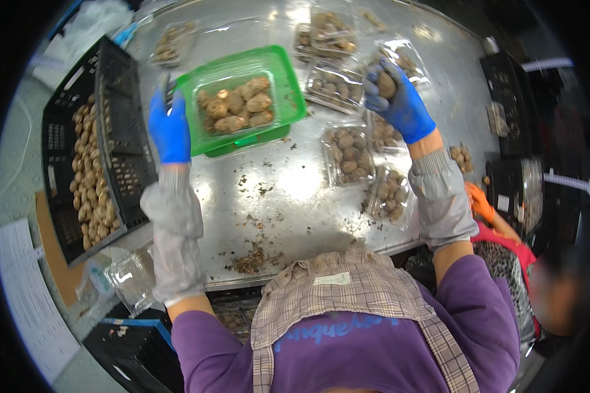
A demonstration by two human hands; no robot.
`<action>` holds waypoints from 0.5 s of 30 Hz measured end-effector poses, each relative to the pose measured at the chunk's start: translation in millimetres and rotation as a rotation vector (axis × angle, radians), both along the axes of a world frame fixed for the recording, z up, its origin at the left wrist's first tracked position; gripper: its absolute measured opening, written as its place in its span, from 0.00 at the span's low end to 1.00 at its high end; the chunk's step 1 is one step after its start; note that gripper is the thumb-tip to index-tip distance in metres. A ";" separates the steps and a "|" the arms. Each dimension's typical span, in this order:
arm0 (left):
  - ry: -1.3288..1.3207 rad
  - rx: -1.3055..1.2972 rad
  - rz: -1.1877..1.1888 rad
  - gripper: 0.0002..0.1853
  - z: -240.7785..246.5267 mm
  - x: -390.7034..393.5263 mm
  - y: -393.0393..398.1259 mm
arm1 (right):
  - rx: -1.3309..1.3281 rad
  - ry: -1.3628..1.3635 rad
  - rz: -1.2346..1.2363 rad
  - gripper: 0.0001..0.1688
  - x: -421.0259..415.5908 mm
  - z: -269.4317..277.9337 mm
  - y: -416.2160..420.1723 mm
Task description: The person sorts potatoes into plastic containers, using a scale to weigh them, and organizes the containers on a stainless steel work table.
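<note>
My right hand (398, 105), in a blue glove, grips a round brown tuber (386, 86) above several packed clear boxes. My left hand (169, 127), gloved in blue too, is beside the left edge of a green plastic tray (291, 91). Its thumb and fingers are apart, with nothing clearly held; the fingertips look dark with dirt. On the tray, which rests on a green base (248, 141), stands an uncovered clear plastic box (201, 115) of small brown taro-like tubers (236, 105). A clear box of tubers (335, 88) lies just left of my right hand.
Left stands a black crate (128, 123), with loose tubers (91, 186) beside its dividing wall. More filled boxes (349, 154) lie on the metal table (295, 211), with soil crumbs (253, 260) near its front edge. At right, a co-worker's orange-gloved hand (479, 202) is near black crates (509, 191).
</note>
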State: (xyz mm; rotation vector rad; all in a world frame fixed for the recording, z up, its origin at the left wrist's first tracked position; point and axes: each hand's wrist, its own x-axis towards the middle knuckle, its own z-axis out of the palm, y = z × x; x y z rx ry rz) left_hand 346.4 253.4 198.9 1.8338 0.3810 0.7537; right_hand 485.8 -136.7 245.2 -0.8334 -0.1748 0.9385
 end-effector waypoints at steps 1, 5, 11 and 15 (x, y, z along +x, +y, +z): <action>-0.049 0.015 -0.001 0.20 5.2 -11.7 -15.4 | 0.028 -0.020 0.021 0.16 -3.9 -7.9 -29.0; -0.015 0.087 -0.196 0.20 -6.9 -45.1 -116.6 | -0.356 0.040 -0.500 0.13 -75.1 -25.9 -120.8; 0.451 -0.283 -0.457 0.31 -111.4 -83.8 -248.4 | -0.829 -0.159 -0.297 0.25 -139.6 -69.2 -143.3; 0.381 -0.495 -0.463 0.32 -121.0 -84.1 -288.6 | -1.473 -0.795 -0.156 0.30 -161.0 -113.1 -97.6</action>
